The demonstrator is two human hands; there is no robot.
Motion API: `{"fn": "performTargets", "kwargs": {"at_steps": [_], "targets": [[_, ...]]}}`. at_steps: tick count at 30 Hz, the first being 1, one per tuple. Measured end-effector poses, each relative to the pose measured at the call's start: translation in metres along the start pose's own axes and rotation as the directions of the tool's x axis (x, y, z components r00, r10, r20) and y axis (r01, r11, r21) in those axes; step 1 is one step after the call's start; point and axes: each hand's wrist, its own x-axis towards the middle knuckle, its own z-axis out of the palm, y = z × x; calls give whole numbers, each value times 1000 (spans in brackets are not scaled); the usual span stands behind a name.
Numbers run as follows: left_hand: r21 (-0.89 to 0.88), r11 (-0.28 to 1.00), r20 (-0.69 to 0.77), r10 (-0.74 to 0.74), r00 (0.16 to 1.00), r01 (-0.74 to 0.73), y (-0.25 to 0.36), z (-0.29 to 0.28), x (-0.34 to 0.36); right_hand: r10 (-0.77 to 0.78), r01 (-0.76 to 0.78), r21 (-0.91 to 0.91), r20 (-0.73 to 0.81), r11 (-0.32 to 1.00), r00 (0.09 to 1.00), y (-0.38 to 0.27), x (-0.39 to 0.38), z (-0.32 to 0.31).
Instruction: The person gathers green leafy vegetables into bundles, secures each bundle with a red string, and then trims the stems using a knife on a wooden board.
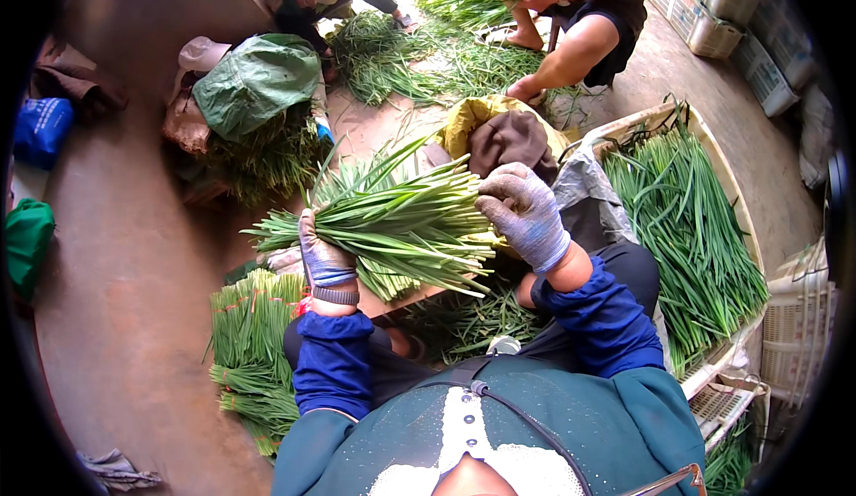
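My left hand (326, 253), in a grimy pale glove, is closed round the leafy part of a loose bunch of garlic chives (401, 215). Their pale stem ends fan out to the right, over more chives lying on a board in front of me. At those ends is my right hand (530, 218), gloved too, its fingers curled together in a pinch. Whether a stem is between them is hidden. Beside my left knee stand stacked chive bundles (254, 313) with red ties.
To my right is a pale crate (744, 202) full of chives. Ahead lie a brown cloth (514, 144) in a yellow bag and a heap under a green sack (259, 86). Two people sit beyond among scattered chives (383, 59). Plastic crates (704, 19) line the far right.
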Motion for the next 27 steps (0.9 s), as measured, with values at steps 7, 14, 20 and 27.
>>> {"fn": "performTargets", "kwargs": {"at_steps": [7, 14, 20, 27], "targets": [[-4, 999, -94, 43, 995, -44, 8, 8, -6, 366, -390, 339, 134, 856, 921, 7, -1, 3], [22, 999, -45, 49, 998, -48, 35, -1, -18, 431, -548, 525, 339, 651, 836, 6, -5, -3], [-57, 984, -115, 160, 980, -167, 68, -28, -23, 346, -308, 482, 11, 820, 938, 1, 5, -23], [-162, 946, -146, 258, 955, -281, 110, -74, -18, 41, -70, 612, 61, 788, 997, -18, -27, -106]]}}
